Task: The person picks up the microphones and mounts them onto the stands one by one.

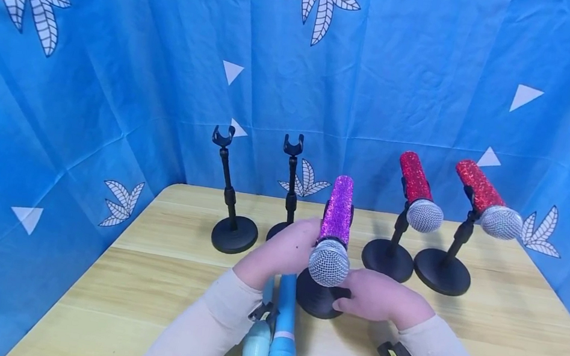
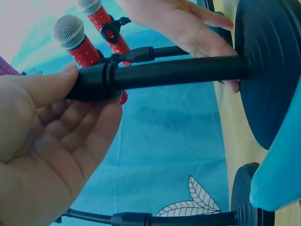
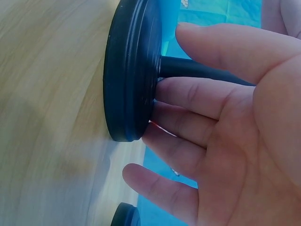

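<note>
A purple glittery microphone (image 1: 338, 213) with a silver mesh head sits tilted in the clip of a black stand. My left hand (image 1: 292, 249) grips the collar (image 2: 91, 82) of that stand's pole, thumb on one side and fingers curled on the other. Low by the round base (image 3: 134, 70) is my right hand (image 1: 378, 294), its fingers extended with fingertips at the base's upper face beside the pole; firm contact is hard to tell. Two blue microphones, one lighter (image 1: 256, 347) and one darker (image 1: 283, 354), lie on the table under my left forearm.
Two stands with bare clips, one at the far left (image 1: 230, 194) and one (image 1: 293, 170) partly behind my left hand, stand at the back. On the right, two stands carry red glittery microphones (image 1: 417, 178) (image 1: 485, 191). A blue patterned curtain (image 1: 415, 68) surrounds the wooden table (image 1: 139, 279).
</note>
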A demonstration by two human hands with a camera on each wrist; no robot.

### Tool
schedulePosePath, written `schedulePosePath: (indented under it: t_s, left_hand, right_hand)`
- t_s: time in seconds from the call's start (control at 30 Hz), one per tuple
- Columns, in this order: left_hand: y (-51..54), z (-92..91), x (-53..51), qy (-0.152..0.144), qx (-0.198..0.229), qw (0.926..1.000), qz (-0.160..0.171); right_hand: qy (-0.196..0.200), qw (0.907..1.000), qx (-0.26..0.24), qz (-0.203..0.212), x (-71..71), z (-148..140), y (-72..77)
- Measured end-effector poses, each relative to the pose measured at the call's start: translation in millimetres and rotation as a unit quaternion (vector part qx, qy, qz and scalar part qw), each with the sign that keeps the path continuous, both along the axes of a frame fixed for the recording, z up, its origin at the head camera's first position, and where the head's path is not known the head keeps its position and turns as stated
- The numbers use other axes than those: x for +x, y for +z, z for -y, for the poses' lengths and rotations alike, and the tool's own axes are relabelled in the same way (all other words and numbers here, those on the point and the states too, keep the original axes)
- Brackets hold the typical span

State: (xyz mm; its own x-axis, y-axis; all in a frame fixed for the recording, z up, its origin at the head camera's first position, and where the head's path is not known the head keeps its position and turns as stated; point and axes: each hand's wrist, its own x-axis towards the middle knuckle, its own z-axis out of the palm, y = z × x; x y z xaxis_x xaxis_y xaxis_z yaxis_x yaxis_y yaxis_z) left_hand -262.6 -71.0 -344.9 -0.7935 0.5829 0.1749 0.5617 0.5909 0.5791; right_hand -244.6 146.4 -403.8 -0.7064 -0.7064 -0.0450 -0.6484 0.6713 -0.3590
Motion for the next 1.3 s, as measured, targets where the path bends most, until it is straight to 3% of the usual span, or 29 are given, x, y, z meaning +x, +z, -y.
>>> schedulePosePath:
  t_s: [0.17,0.43,0.67,0.73,1.0,1.23,1.3]
  left_hand:
    - [0.1,2.3,-1.7,-0.007,0.013,0.9995,0.027]
    - [0.2,-1.1,-0.2,0.017,-0.008,0.9995,-0.024]
    - [-1.9,4.6,-4.8,-0.023,0.026,0.9991,0.024]
    - [-2.6,3.7,-5.3,-0.025,0.026,0.9991,0.022]
    - [-1.4,-3.3,-4.0,0.035,0.007,0.9993,-0.010]
    - [-3.5,-1.6,-4.2,0.000,0.003,1.0000,-0.003]
    - [-3.9,-2.1,-3.6,0.003,-0.002,1.0000,-0.007]
  right_hand:
    - [-0.002,0.9999,-0.001,0.013,0.7,0.1,1.0]
    - [-0.011,0.9998,-0.002,0.016,1.3,1.0,3.7]
    - [-0.012,0.9998,-0.004,0.015,1.3,0.9,4.0]
    - [-0.014,0.9998,-0.002,0.016,1.3,0.6,3.5]
    - [-0.022,0.9995,-0.003,0.022,-0.7,-0.8,2.7]
    - [-0.023,0.9992,-0.008,0.032,0.1,-0.8,2.0]
    - [-0.026,0.9990,-0.005,0.034,0.5,-0.8,1.8]
